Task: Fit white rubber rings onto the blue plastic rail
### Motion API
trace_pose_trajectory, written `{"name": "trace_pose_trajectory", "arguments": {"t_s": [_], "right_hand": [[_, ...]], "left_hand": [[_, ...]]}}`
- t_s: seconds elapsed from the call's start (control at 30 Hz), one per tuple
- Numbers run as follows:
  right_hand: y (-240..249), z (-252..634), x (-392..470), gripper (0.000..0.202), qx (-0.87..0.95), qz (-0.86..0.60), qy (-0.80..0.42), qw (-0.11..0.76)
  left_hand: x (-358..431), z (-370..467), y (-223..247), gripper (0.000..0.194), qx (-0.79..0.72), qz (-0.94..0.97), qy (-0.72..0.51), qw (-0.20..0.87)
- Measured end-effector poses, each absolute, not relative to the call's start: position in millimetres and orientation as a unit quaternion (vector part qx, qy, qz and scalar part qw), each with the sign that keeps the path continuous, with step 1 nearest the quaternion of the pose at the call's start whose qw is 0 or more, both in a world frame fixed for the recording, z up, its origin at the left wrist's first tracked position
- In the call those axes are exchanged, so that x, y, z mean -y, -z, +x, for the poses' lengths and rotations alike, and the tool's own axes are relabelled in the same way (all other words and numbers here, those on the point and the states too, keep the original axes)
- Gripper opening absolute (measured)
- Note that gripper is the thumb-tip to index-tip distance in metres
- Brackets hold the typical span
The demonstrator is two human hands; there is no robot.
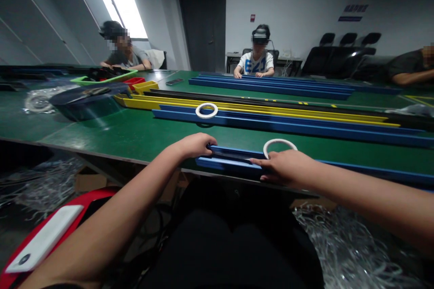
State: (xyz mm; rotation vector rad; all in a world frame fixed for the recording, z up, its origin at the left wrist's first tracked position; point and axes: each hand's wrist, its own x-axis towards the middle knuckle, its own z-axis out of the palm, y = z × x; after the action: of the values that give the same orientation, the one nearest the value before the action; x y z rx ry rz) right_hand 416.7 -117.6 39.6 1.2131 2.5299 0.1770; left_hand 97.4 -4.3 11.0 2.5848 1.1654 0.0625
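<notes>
A long blue channel strip (230, 164) lies along the near edge of the green table (135, 137). At its left end is my left hand (200, 144), fingers curled at the far wall of the strip; whether they pinch anything small is hidden. My right hand (283, 167) is over the strip further right, its index finger pointing left into the channel and the other fingers bent. A white tape roll (267, 146) stands up just behind my right hand, partly covered by it. Another white tape roll (197, 110) rests on the blue strips behind.
Yellow strips (237, 107) and more blue strips (271, 87) lie across the table. At the left are a large dark roll (84, 106) and a green tray (132, 73). Several people sit around the table. Shredded plastic (352, 244) covers the floor.
</notes>
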Motion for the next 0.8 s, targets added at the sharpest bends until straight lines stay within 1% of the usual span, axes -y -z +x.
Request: {"name": "trace_pose_trajectory", "arguments": {"t_s": [0.23, 0.33, 0.53, 0.8], "right_hand": [[-33.5, 401.9, 115.7, 0.053, -0.865, 0.464, -0.067, 0.18], [-35.2, 398.8, 117.0, 0.051, -0.862, 0.467, -0.066, 0.184], [-35.6, 396.9, 120.8, 0.051, -0.855, 0.482, -0.081, 0.172], [-36.2, 393.7, 118.3, 0.053, -0.853, 0.488, -0.055, 0.175]], "left_hand": [[3.3, 106.3, -14.5, 0.025, -0.383, 0.914, -0.004, 0.13], [3.9, 113.0, -14.2, 0.026, -0.376, 0.919, -0.007, 0.121], [6.3, 130.3, -13.9, 0.024, -0.378, 0.917, -0.007, 0.126], [14.4, 163.0, -12.5, 0.021, -0.354, 0.928, -0.013, 0.117]]}}
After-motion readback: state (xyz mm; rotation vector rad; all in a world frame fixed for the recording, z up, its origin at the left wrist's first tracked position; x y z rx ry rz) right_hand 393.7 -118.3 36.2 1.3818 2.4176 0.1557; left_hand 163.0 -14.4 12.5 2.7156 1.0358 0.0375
